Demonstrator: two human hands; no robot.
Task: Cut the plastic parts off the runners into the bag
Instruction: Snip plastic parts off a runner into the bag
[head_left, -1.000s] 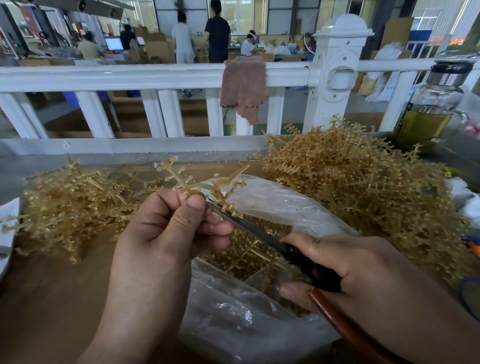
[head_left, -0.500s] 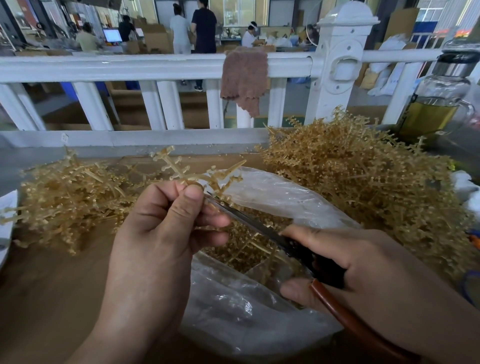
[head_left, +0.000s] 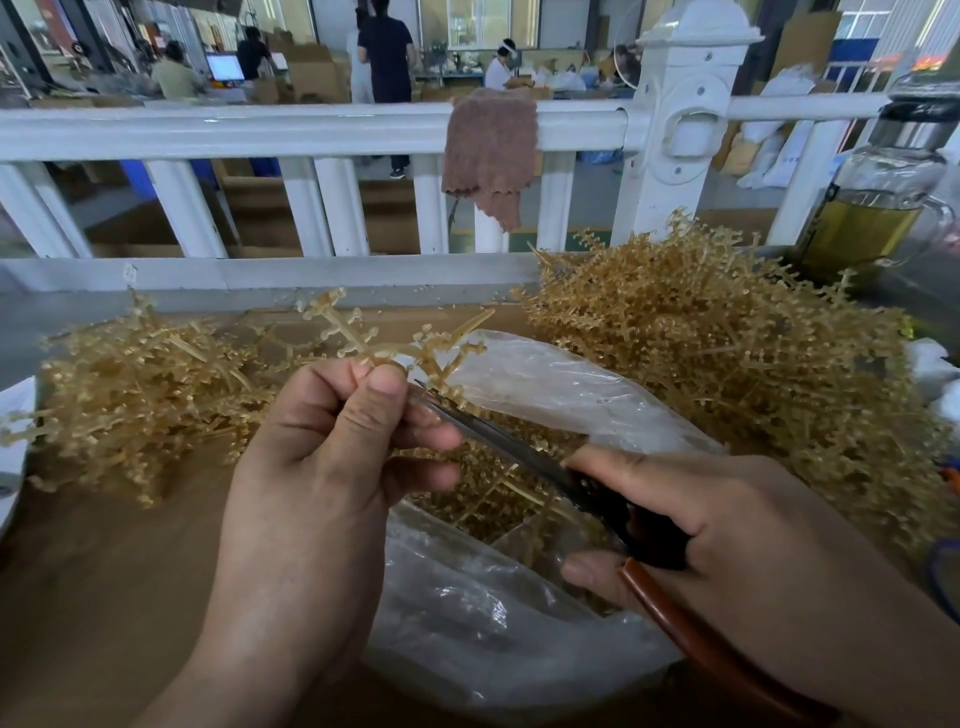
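My left hand (head_left: 332, 457) pinches a tan plastic runner (head_left: 363, 338) between thumb and fingers, holding it above the open clear plastic bag (head_left: 545, 395). My right hand (head_left: 727, 535) grips scissors (head_left: 524, 457) with dark blades and brown handles; the blade tips sit at the runner just right of my left thumb. Small tan cut parts (head_left: 498, 499) lie inside the bag under the blades.
A big heap of tan runners (head_left: 727, 353) fills the right of the brown table; a smaller heap (head_left: 135, 384) lies at the left. A white railing (head_left: 311, 130) with a brown cloth (head_left: 488, 156) runs behind. A glass jar (head_left: 878, 197) stands at far right.
Both hands and the scissors stay almost in place over the bag. The view has shifted down a little, so everything sits slightly lower.
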